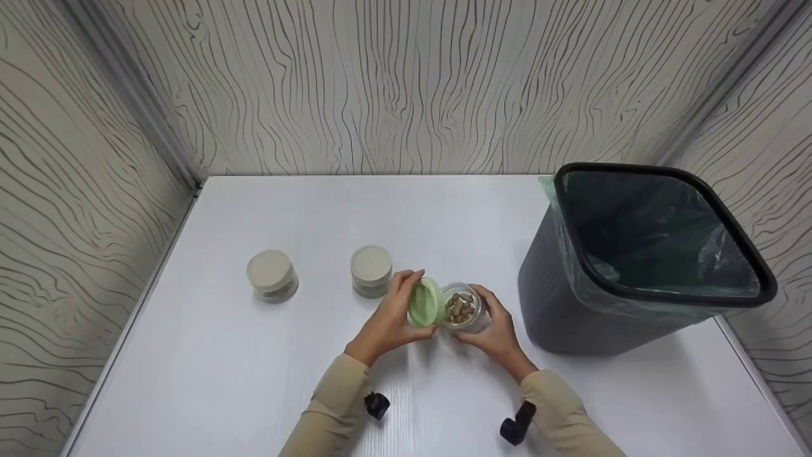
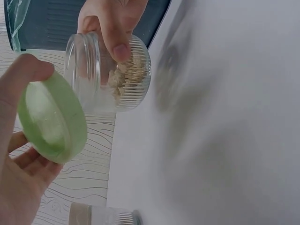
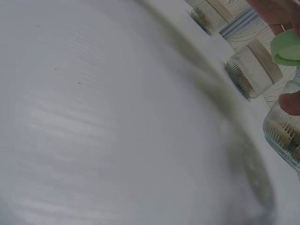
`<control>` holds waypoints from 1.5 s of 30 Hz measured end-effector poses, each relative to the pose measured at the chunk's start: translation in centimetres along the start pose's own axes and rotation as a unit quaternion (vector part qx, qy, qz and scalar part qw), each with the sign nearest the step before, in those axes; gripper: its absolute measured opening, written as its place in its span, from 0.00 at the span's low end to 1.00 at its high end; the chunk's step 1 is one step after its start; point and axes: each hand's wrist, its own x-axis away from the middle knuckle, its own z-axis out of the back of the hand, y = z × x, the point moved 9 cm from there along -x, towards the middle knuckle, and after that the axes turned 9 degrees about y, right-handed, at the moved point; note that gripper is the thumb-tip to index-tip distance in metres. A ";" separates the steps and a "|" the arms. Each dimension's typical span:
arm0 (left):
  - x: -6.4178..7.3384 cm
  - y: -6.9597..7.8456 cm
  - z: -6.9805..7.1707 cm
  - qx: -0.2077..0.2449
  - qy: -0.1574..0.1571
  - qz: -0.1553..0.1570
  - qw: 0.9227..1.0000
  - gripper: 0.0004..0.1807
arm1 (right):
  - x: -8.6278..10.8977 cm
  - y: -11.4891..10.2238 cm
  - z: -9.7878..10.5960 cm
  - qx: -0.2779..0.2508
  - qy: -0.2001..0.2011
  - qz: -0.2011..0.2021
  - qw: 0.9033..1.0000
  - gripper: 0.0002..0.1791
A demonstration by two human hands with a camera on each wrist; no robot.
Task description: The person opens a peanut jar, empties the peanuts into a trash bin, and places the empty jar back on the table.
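Observation:
A green lid point(image 1: 425, 303) is gripped by its rim in my left hand point(image 1: 394, 311), its hollow inside showing in the head view. Right beside it, my right hand point(image 1: 498, 329) holds an uncapped clear jar point(image 1: 468, 325) with fingers and thumb round its side. Brown oblong pieces point(image 1: 460, 308) lie inside the jar. In the left wrist view the ribbed lower part of the jar point(image 2: 133, 96) hangs above the table, and the lid point(image 2: 70, 119) is just off its mouth. The right wrist view catches only part of the jar point(image 3: 281, 133) and lid point(image 3: 285, 49).
Two jars with beige lids stand on the white table point(image 1: 209, 381): one jar point(image 1: 371, 270) near my left hand, another jar point(image 1: 271, 274) farther left. A grey bin point(image 1: 552, 304) with a green liner stands to the right. Patterned walls point(image 1: 380, 89) enclose the back and sides.

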 end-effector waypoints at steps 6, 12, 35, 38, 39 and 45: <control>-0.3 -0.3 -0.3 0.004 -0.003 0.001 1.000 0.48 | 0.0 -1.8 1.1 0.001 0.010 -0.016 1.000 0.46; -0.5 -0.5 -0.6 -0.002 -0.009 -0.004 1.000 0.47 | 0.0 -2.2 1.7 -0.005 0.018 -0.020 1.000 0.45; -1.5 -1.7 -1.8 0.013 -0.015 0.019 1.000 0.48 | -0.1 1.2 2.3 -0.061 0.041 -0.040 0.997 0.48; -1.7 -1.9 -2.0 0.009 -0.013 0.021 1.000 0.49 | -0.1 1.3 2.4 -0.061 0.045 -0.041 0.996 0.49; -1.8 -1.9 -2.1 0.008 -0.013 0.021 1.000 0.50 | -0.1 1.3 2.4 -0.061 0.046 -0.043 0.996 0.49; -2.1 -2.6 -2.8 0.017 -0.028 0.039 0.999 0.50 | -0.3 1.5 2.6 -0.070 0.054 -0.045 0.995 0.49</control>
